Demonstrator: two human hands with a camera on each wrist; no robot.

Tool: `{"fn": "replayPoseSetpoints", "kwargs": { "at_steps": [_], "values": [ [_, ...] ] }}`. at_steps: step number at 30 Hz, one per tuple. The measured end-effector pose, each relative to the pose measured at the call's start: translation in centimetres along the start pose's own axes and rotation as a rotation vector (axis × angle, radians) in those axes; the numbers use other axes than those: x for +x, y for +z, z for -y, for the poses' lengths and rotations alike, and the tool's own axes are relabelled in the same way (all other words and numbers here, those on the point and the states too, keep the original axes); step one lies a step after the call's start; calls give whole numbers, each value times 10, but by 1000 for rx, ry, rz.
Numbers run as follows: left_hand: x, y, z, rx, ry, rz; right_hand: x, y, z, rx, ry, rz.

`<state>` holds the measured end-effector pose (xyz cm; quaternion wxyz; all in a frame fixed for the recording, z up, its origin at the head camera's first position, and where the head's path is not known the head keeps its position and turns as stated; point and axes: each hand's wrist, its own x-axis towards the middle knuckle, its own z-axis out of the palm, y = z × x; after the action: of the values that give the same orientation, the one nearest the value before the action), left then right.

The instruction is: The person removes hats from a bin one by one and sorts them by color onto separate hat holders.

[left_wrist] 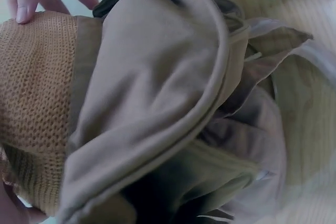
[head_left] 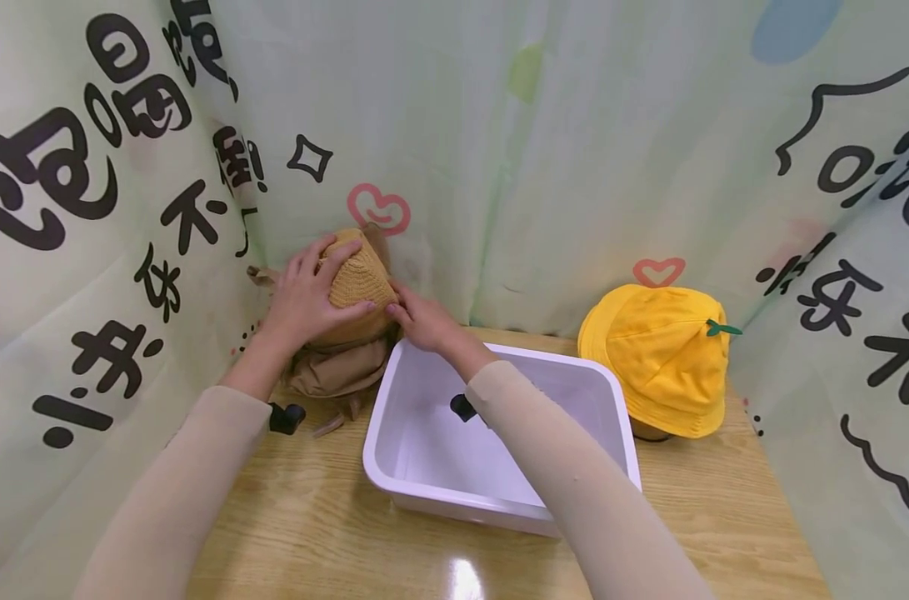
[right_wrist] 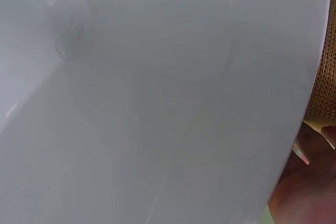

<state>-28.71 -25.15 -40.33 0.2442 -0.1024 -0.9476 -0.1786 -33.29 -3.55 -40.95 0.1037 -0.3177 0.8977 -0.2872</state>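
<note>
A tan woven, hat-like piece (head_left: 362, 279) sits on top of brown fabric with straps (head_left: 334, 371), which looks like a bag, at the back left of the table. My left hand (head_left: 312, 292) grips the woven piece from the left, fingers spread over its top and thumb along its front. At its right edge, my right hand (head_left: 424, 321) pinches with thumb and fingers. The left wrist view shows the coarse weave (left_wrist: 37, 72) meeting a brown band and a fabric flap (left_wrist: 152, 66) with a piped edge. Partly hidden are the right fingertips (right_wrist: 315, 145).
A white plastic tub (head_left: 461, 496) stands on the wooden table (head_left: 312, 533), under my right forearm. Right of it, a yellow hat (head_left: 660, 358) with a green sprout rests on a brown object. Printed curtains (head_left: 454, 150) enclose the back and sides.
</note>
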Motion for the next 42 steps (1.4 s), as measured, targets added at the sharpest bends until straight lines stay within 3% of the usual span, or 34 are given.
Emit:
{"fn": "replayPoseSetpoints", "kwargs": {
  "at_steps": [6,10,13,17,21,27,32,36,39,42],
  "values": [
    [-5,5,7,-5,-7,-10,2,4,-1,0,-19,16],
    [-8,-3,18,-68,-35,-11,6,0,5,86,-96,-52],
    [-11,-10,27,-96,-67,26,11,-3,12,151,-161,-90],
    [-16,-13,35,-125,-108,109,19,-4,20,204,-209,-35],
    [-19,-12,39,-169,-133,137,27,-1,22,233,-145,42],
    [-27,-4,43,-214,-147,101,32,3,22,118,-56,74],
    [-37,14,51,-245,-151,-3,33,5,21,68,-51,79],
    [-45,32,56,-290,-131,-80,35,13,6,100,-51,91],
    [-46,36,58,-310,-111,-68,36,15,-2,147,-58,105],
    [-41,24,54,-307,-89,-11,37,9,1,165,-92,64]
  ]
}}
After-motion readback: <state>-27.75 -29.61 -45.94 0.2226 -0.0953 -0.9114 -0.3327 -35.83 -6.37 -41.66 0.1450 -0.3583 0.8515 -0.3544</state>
